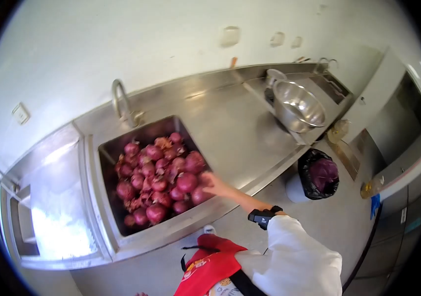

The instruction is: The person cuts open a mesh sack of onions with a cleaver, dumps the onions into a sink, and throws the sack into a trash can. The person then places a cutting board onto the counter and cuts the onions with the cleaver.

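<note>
Ahead of the right hand [211, 185], the stainless-steel counter [230, 143]; to its left, the deep sink [106, 170], heaped with red onions [158, 184]. Rightward, the lined bin [297, 189]; farther ahead, the steel mixing bowl [292, 111]. Right fingers loosely spread at an edge onion [199, 196]; best cupped around its sides, not pinched by flaky skin. Left hand [142, 294] barely in view, grip impossible to tell.

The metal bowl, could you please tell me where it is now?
In the head view, the metal bowl sits on the steel counter, right of the sink of onions, up-left of the black-lined bin.
</note>
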`<state>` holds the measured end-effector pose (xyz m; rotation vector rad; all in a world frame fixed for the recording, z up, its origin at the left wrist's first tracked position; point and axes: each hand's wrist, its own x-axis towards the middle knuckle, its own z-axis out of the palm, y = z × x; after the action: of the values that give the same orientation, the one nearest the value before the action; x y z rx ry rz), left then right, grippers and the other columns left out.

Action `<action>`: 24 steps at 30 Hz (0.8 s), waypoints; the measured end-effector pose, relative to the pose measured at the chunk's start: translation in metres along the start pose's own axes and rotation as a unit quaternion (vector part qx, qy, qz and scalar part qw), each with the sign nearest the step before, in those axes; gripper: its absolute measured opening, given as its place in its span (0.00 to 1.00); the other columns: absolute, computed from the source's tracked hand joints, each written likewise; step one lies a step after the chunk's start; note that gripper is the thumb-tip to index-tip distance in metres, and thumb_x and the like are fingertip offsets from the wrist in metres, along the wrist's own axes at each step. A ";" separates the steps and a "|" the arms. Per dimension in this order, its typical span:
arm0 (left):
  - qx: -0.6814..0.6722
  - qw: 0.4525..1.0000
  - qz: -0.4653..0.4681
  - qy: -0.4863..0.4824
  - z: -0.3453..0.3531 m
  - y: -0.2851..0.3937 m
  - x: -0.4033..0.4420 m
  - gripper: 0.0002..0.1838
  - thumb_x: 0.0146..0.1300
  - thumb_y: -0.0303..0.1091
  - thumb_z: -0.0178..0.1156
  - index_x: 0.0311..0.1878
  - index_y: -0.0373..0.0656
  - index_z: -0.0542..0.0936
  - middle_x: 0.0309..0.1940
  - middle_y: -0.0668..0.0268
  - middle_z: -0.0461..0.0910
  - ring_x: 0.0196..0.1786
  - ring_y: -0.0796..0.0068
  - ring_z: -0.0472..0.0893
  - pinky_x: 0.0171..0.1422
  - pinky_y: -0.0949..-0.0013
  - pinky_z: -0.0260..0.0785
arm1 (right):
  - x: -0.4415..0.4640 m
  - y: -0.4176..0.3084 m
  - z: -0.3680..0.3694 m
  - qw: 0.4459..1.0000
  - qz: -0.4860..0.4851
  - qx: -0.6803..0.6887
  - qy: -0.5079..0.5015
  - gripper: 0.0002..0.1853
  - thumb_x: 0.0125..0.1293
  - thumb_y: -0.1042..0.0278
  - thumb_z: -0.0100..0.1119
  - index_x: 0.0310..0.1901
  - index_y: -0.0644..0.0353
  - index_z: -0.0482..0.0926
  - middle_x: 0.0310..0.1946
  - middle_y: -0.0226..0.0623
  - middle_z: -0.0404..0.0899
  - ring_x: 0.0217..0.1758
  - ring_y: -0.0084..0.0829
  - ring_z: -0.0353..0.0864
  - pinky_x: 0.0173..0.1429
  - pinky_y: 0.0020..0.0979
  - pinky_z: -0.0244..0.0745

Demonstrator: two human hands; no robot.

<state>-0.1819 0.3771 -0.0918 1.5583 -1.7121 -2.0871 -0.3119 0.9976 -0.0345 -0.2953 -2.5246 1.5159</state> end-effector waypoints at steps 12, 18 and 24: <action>0.178 0.882 0.326 -0.291 0.241 0.129 -0.028 0.05 0.66 0.28 0.52 0.44 0.42 0.73 0.35 0.68 0.76 0.36 0.77 0.78 0.36 0.75 0.70 | 0.075 -0.031 0.049 0.965 0.042 -0.235 -0.106 0.50 0.39 0.57 0.75 0.66 0.46 0.57 0.59 0.44 0.61 0.60 0.52 0.65 0.61 0.45 0.67; 0.282 0.822 0.313 -0.382 0.299 0.118 -0.032 0.07 0.64 0.25 0.53 0.44 0.40 0.74 0.31 0.70 0.75 0.36 0.79 0.77 0.38 0.76 0.69 | 0.119 -0.026 0.071 0.988 0.035 -0.095 -0.118 0.47 0.37 0.58 0.75 0.62 0.50 0.62 0.56 0.47 0.63 0.59 0.51 0.66 0.62 0.41 0.66; 0.345 0.776 0.314 -0.425 0.349 0.125 -0.060 0.08 0.59 0.24 0.58 0.43 0.38 0.76 0.35 0.66 0.73 0.34 0.77 0.76 0.38 0.77 0.70 | 0.145 -0.088 0.121 0.956 -0.103 -0.108 -0.254 0.45 0.40 0.65 0.74 0.63 0.51 0.62 0.57 0.46 0.60 0.62 0.47 0.63 0.67 0.39 0.62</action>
<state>-0.4570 0.6137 0.0052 -0.2324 -2.9302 -1.9271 -0.4896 0.8923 -0.0055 0.3748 -2.9957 1.3714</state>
